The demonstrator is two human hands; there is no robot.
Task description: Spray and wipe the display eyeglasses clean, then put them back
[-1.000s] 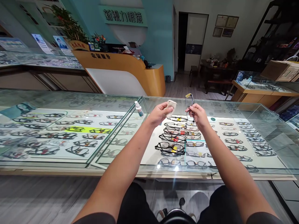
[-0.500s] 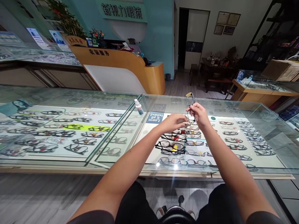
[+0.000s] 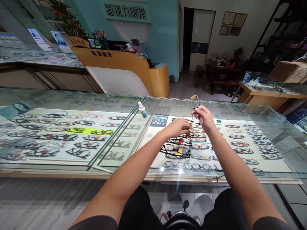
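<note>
A person sits at a glass display table [image 3: 240, 110] of eyeglass frames. The right hand [image 3: 203, 118] pinches a black pair of glasses [image 3: 195, 108] upright above the table. The left hand [image 3: 178, 126], just left of the glasses, is loosely curled; whether it holds anything cannot be told. A spray bottle [image 3: 142, 110] stands further left of the glasses. The frame seems to be mid-handling and wants a steady pinch.
</note>
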